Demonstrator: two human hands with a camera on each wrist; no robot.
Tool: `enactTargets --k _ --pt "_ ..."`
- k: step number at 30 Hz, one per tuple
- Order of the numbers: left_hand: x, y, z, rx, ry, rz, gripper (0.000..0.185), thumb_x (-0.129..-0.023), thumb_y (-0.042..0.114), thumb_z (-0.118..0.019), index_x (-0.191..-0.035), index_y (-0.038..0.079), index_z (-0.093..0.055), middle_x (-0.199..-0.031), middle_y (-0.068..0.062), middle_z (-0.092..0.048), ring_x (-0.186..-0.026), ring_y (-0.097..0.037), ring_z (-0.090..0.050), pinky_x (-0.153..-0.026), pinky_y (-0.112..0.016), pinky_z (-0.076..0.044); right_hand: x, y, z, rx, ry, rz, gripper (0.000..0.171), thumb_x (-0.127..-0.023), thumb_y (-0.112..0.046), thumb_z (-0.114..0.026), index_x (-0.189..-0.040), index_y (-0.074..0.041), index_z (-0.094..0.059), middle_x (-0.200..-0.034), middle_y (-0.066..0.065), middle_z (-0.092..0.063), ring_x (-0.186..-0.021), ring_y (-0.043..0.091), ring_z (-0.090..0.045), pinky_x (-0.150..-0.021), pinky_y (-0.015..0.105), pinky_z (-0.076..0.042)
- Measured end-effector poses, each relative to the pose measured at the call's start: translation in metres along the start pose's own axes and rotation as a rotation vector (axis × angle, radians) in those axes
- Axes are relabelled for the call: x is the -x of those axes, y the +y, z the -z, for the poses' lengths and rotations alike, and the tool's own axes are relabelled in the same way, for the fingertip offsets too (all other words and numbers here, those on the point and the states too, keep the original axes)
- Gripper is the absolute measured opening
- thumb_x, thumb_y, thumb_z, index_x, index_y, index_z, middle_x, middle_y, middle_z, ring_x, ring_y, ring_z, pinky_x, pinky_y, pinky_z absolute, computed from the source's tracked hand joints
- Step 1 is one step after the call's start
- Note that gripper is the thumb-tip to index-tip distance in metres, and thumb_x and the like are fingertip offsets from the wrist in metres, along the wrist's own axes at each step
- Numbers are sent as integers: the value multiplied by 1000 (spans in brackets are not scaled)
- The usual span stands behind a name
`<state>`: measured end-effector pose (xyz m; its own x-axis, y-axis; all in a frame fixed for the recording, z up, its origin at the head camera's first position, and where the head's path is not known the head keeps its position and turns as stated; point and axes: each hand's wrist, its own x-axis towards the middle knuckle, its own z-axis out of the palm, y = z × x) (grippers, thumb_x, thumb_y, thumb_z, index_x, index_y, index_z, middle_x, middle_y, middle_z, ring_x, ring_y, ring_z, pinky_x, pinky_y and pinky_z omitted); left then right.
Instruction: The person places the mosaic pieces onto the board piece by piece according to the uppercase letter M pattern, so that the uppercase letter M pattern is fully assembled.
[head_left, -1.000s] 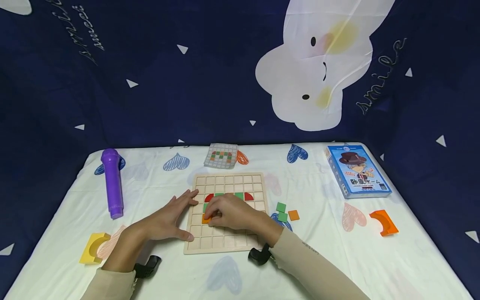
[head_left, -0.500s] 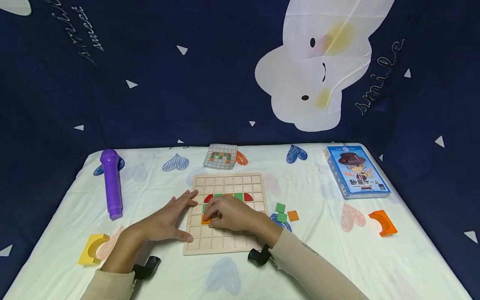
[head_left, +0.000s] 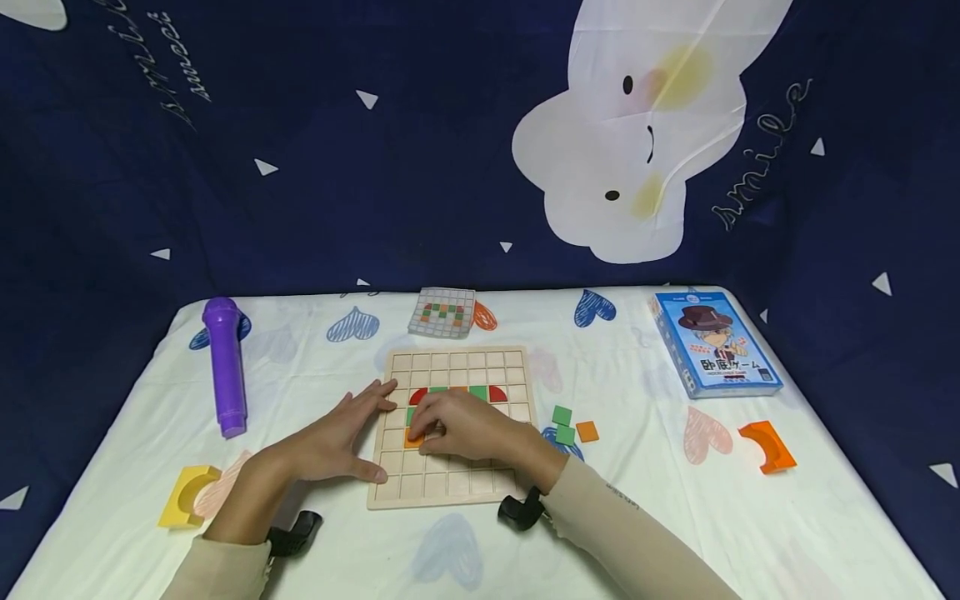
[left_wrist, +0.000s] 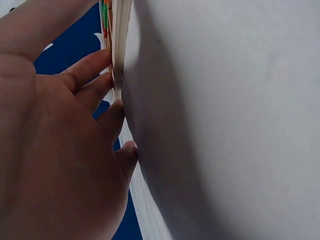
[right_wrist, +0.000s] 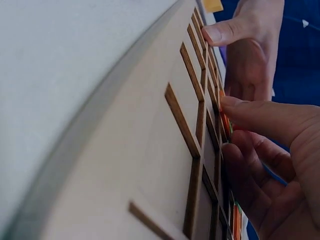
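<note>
A wooden grid board (head_left: 450,492) lies on the table in the head view. The left hand (head_left: 326,442) rests along its left edge, fingers spread, thumb near the lower left corner. Over the board's left half, the right hand (head_left: 468,425) pinches a small orange square tile (head_left: 412,440) lying at a grid cell. In the right wrist view the thumb (right_wrist: 235,102) is on that orange tile, with the other fingers curled beside it. A row above holds green tiles (head_left: 478,391) and a red rounded piece (head_left: 497,394) at each end. The right hand hides part of the pattern.
Behind the board lies a pattern card (head_left: 442,312). Loose green tiles (head_left: 562,415) and an orange tile (head_left: 587,431) lie to its right. Farther out are a blue game box (head_left: 716,342), an orange arch block (head_left: 768,446), a purple microphone (head_left: 225,367) and a yellow arch block (head_left: 180,500).
</note>
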<state>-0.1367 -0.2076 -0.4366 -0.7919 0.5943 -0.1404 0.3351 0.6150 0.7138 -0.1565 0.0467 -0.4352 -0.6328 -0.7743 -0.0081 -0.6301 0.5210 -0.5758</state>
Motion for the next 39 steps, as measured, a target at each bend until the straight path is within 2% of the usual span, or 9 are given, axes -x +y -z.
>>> enactTargets --k 5,11,17,21,23,33,39 --pt "-1 0 0 -6 -3 13 122 -70 43 -91 -162 7 -20 -149 -10 -53 -160 -46 -8 -127 -70 -1 1 3 3 -96 1 19 18 -92 -19 -76 -109 -19 -80 -111 -9 -73 -96 0 -63 -86 11 -51" --pt "-2 -1 -1 -16 -16 63 125 -67 43 -92 -163 11 -19 -152 -8 -51 -161 -42 -7 -129 -68 0 9 10 9 -153 14 32 18 -92 -18 -76 -109 -18 -79 -113 -8 -72 -98 6 -64 -85 13 -54" --pt "-2 0 -1 -26 -8 51 124 -66 42 -93 -162 9 -21 -152 -8 -50 -161 -43 -8 -129 -68 0 23 19 21 -179 39 38 18 -91 -15 -76 -109 -14 -79 -110 -4 -73 -91 9 -67 -79 15 -58" --pt "-2 1 -1 -29 -7 45 124 -67 42 -92 -162 10 -20 -151 -8 -51 -160 -44 -8 -129 -68 0 34 27 30 -173 56 28 19 -90 -14 -77 -109 -13 -79 -109 -2 -74 -86 3 -65 -77 16 -58" --pt "-2 1 -1 -27 -7 43 124 -67 43 -92 -162 10 -20 -151 -9 -51 -160 -45 -8 -128 -69 0 41 31 35 -165 59 15 19 -90 -14 -77 -108 -13 -79 -109 -1 -74 -85 1 -64 -76 16 -58" --pt "-1 3 0 -25 -7 50 125 -66 42 -93 -162 10 -20 -150 -9 -51 -160 -44 -8 -129 -67 -1 82 54 56 -158 79 -98 20 -89 -15 -79 -108 -16 -79 -110 -3 -74 -87 10 -64 -75 20 -58" --pt "-1 3 0 -23 -1 45 124 -66 42 -93 -162 9 -21 -150 -9 -51 -160 -44 -8 -129 -68 -1 108 68 66 -153 130 -132 24 -86 -17 -81 -110 -17 -79 -115 -6 -74 -101 15 -67 -82 26 -62"
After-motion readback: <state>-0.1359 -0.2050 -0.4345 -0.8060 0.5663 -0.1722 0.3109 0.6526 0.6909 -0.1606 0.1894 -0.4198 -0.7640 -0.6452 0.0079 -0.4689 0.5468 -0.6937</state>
